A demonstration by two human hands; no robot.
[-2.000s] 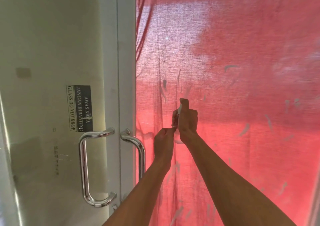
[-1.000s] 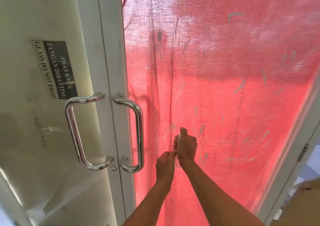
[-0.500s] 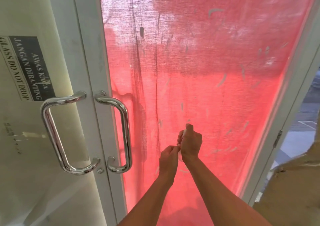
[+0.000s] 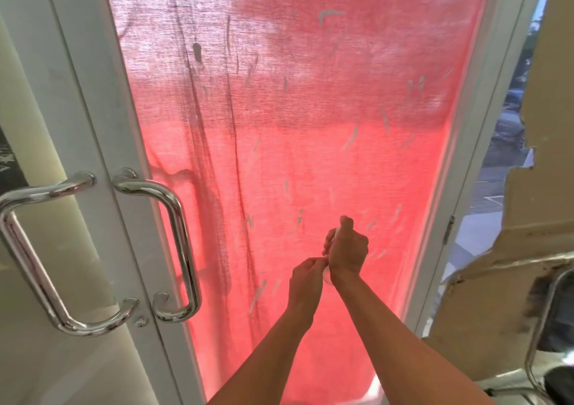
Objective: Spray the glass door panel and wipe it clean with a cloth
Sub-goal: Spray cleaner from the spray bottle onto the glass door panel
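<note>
1. Glass door panel (image 4: 310, 156) stands straight ahead of both hands and fills the middle of the view; a red cloth (image 4: 279, 109) hangs over it and glows with light from beyond.
2. Nearest the viewer, two bare forearms reach up from the lower edge towards the panel and draw close together at the wrists.
3. Left hand (image 4: 306, 275) is curled with its fingertips pinched against a small white object (image 4: 326, 272), which shows only as a sliver between the two hands; what it is cannot be told.
4. Right hand (image 4: 348, 249) sits just above and to the right of the left hand, closed in a fist round the same white object, with the thumb raised on top.
5. Pale streaks (image 4: 351, 137) mark the red surface above and around the hands.
6. Left of the hands, a white door frame (image 4: 102, 125) carries two curved chrome handles: the right handle (image 4: 180, 243) is nearer the hands, and the left handle (image 4: 28, 249) lies beyond it on a frosted door (image 4: 31, 358).
7. Right of the hands, past the panel's white edge, a torn beige board (image 4: 512, 280) stands beside a gap (image 4: 503, 143) that shows the outdoors.
</note>
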